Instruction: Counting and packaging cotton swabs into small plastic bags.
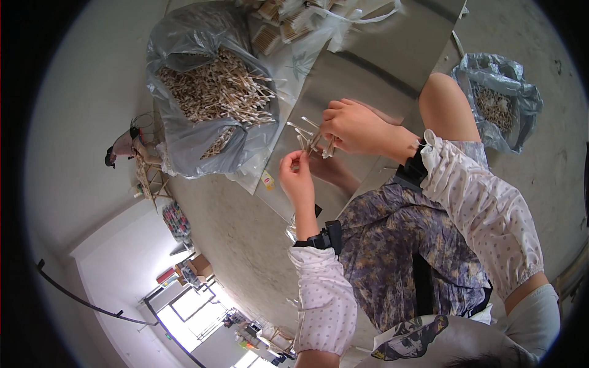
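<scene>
My right hand (356, 127) is closed around a few cotton swabs (305, 130), whose white tips stick out past the fingers in different directions. Close by on its left, my left hand (294, 172) pinches with thumb and fingertips at the near end of a swab from the same cluster. Both hands are over a shiny metal-topped table (383, 52), which mirrors them. A big grey plastic bag (215, 144) lies open beyond my left hand, heaped with loose cotton swabs (215, 86).
Bundled swabs in clear packs (279, 27) lie at the table's far end. On the floor to the right stands a smaller grey bag (518, 101) holding more swabs. Another person (126, 144) is at the left, near a chair (153, 181). A small yellow packet (267, 180) lies near the table edge.
</scene>
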Tool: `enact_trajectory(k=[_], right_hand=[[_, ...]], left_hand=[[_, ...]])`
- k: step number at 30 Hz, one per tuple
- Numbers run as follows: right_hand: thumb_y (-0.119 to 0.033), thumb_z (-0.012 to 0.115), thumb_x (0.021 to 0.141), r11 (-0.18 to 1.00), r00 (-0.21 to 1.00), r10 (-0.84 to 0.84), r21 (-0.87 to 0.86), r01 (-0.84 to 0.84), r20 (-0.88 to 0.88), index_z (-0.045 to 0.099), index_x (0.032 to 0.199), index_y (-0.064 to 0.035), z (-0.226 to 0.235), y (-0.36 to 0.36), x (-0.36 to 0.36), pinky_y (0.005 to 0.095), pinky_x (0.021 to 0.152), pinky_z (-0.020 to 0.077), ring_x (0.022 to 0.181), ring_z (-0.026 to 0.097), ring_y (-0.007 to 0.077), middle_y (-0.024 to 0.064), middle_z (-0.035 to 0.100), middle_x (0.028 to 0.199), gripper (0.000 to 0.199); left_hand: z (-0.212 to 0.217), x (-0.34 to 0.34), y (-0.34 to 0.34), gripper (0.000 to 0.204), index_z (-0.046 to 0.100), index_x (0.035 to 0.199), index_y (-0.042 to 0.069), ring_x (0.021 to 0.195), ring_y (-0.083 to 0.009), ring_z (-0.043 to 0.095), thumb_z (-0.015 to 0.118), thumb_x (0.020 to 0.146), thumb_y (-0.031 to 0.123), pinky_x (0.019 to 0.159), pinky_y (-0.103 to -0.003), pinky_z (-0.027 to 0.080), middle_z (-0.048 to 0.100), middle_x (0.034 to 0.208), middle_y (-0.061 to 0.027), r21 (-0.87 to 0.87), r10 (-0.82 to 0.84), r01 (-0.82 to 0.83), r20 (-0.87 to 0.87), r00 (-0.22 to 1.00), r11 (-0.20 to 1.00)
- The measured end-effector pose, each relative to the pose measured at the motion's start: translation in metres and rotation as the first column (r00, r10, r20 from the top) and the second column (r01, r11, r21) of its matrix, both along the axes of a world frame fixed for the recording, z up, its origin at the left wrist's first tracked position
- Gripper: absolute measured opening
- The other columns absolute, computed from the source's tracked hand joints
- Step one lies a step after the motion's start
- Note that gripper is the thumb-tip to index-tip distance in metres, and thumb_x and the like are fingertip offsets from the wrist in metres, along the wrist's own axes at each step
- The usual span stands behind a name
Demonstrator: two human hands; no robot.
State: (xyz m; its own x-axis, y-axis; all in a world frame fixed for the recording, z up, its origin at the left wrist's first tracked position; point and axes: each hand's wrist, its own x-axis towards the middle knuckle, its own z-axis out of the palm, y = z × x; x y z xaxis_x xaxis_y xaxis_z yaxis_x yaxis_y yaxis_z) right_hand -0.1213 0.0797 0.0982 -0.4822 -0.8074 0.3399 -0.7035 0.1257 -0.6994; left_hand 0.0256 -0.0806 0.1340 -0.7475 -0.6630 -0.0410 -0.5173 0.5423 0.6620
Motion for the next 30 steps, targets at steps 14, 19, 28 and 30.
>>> enact_trajectory(k=[14,19,28,30], right_hand=[[-0.014,0.071,0.079,0.985,0.917,0.017,-0.165,0.054,0.4,0.068,0.093,-0.0054,0.021,-0.002,0.0,0.0381,0.079,0.0502,0.087,0.064,0.0248,0.0064,0.066,0.092,0.016],[-0.012,0.07,0.084,0.974,0.803,0.147,-0.226,-0.015,0.577,0.066,0.101,-0.0006,0.02,-0.001,-0.006,0.0336,0.068,0.0516,0.078,0.065,0.022,0.0099,0.068,0.094,0.021],[-0.016,0.067,0.088,0.825,0.677,0.0,-0.382,0.416,0.736,0.065,0.092,-0.0007,0.051,0.033,-0.023,0.0275,0.068,0.0487,0.073,0.059,0.0106,0.0032,0.065,0.08,0.016],[-0.018,0.065,0.091,0.756,0.562,-0.074,-0.321,0.571,0.824,0.066,0.092,-0.0025,0.063,0.073,-0.029,0.0242,0.069,0.0456,0.075,0.055,0.0076,-0.0013,0.064,0.084,0.015]], left_hand=[[0.027,-0.005,0.022,0.014,0.066,0.099,-0.002,0.079,-0.0053,0.056,0.065,0.096,0.011,0.071,-0.02,0.045,0.064,0.086,0.0006,0.425,0.03,0.001,-0.067,0.997,0.905],[0.032,-0.014,0.036,0.012,0.064,0.102,-0.001,0.088,-0.0081,0.059,0.062,0.097,0.009,0.082,-0.022,0.045,0.067,0.095,-0.0022,0.445,-0.047,0.081,-0.087,0.995,0.892],[0.017,-0.007,-0.006,0.016,0.067,0.094,-0.002,0.08,-0.0121,0.061,0.068,0.092,0.014,0.074,-0.027,0.049,0.068,0.085,-0.0044,-0.159,-0.028,0.024,-0.018,0.999,0.987],[0.018,-0.009,-0.013,0.016,0.068,0.093,-0.001,0.08,-0.0139,0.062,0.069,0.091,0.015,0.074,-0.028,0.05,0.069,0.086,-0.0062,-0.212,-0.038,0.044,0.03,0.999,0.976]])
